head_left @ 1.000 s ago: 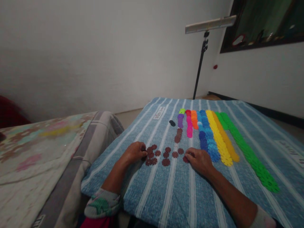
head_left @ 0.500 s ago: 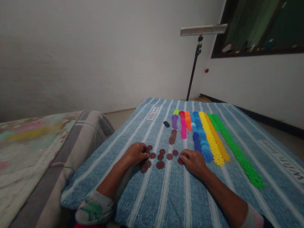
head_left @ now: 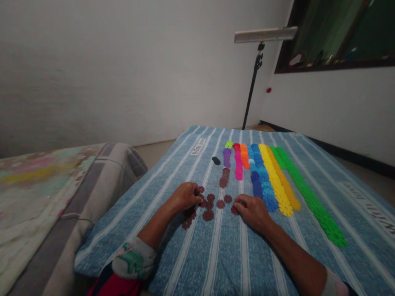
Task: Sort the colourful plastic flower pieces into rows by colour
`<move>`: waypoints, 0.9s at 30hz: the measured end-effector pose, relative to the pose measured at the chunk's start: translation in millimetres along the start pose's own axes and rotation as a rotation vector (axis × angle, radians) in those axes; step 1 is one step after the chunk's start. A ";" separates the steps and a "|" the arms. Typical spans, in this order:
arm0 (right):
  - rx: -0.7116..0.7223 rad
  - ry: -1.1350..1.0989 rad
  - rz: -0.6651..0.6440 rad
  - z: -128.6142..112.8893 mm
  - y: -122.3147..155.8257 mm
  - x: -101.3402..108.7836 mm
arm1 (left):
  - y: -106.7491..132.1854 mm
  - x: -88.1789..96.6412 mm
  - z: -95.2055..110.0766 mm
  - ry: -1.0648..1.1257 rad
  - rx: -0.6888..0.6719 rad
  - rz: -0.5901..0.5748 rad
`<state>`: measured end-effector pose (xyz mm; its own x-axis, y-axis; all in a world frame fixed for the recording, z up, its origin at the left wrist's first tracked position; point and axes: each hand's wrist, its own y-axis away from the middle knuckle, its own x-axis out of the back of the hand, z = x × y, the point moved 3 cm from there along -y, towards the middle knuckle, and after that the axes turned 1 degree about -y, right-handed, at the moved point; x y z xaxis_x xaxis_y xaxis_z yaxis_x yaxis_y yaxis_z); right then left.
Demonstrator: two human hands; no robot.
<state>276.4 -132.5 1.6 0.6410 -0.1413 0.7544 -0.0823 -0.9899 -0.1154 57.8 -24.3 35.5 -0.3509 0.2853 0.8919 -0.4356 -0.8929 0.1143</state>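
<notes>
Several brown notched plastic discs [head_left: 208, 215], like interlocking toy snowflakes, lie loosely between my hands on the striped cloth. My left hand [head_left: 187, 196] is closed, thumb and fingers pinching at brown discs on the left of this group; its fingers partly hide them. My right hand [head_left: 253, 210] is closed too, its fingertips on a brown disc [head_left: 234, 210] at the group's right end. Beyond the loose pieces, a short overlapping row of brown discs [head_left: 224, 177] lies below a purple row [head_left: 227, 158].
Rows of discs run to the right: pink [head_left: 238, 166], orange [head_left: 244, 156], blue [head_left: 264, 181], yellow [head_left: 276, 185] and a long green row [head_left: 311, 197]. Two black discs [head_left: 216, 160] lie apart at left. A covered bed [head_left: 70, 197] stands left; a lamp stand [head_left: 253, 78] rises behind.
My left hand has moved right, and brown discs at its fingertips have shifted right, closer to the middle ones. My right hand has stayed almost in place.
</notes>
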 end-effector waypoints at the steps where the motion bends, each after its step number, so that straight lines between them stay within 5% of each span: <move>1: 0.002 0.003 -0.002 0.3 0.0 -0.2 | -2.1 1.2 0.5 0.000 -0.005 -0.006; 9: 0.012 -0.013 -0.016 7.1 0.4 -2.9 | -23.8 11.9 -8.3 0.066 -0.012 -0.029; 18: 0.001 0.009 -0.026 8.3 2.5 -3.0 | -33.0 -0.4 -26.9 0.199 -0.015 0.031; 27: 0.008 -0.007 -0.025 9.1 2.9 -3.7 | -34.0 -5.8 -37.6 0.405 -0.046 -0.049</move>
<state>280.8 -134.8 -7.4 0.6482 -0.1164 0.7525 -0.0598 -0.9930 -0.1021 43.4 17.5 10.0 -0.6229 0.4491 0.6406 -0.4930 -0.8611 0.1242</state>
